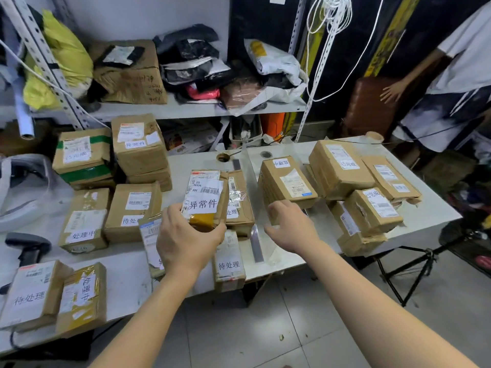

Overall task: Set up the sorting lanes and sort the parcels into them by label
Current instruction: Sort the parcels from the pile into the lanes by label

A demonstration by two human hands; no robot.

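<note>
Left grip (pixel 186 240) wraps taped parcel (pixel 206 200) at its near end — stiff card, likely light, tape slick. Right grip (pixel 292 227) by second parcel (pixel 288 183) — hold unclear.

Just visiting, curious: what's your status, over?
Left hand grips labelled parcel. Right hand touches next parcel, grip unclear. Clear divider stands between the parcels.

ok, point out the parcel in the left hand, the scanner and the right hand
parcel (pixel 203 204), head view, on its big white label.
scanner (pixel 28 243), head view, on its dark head.
right hand (pixel 291 225), head view, on its back.
</note>
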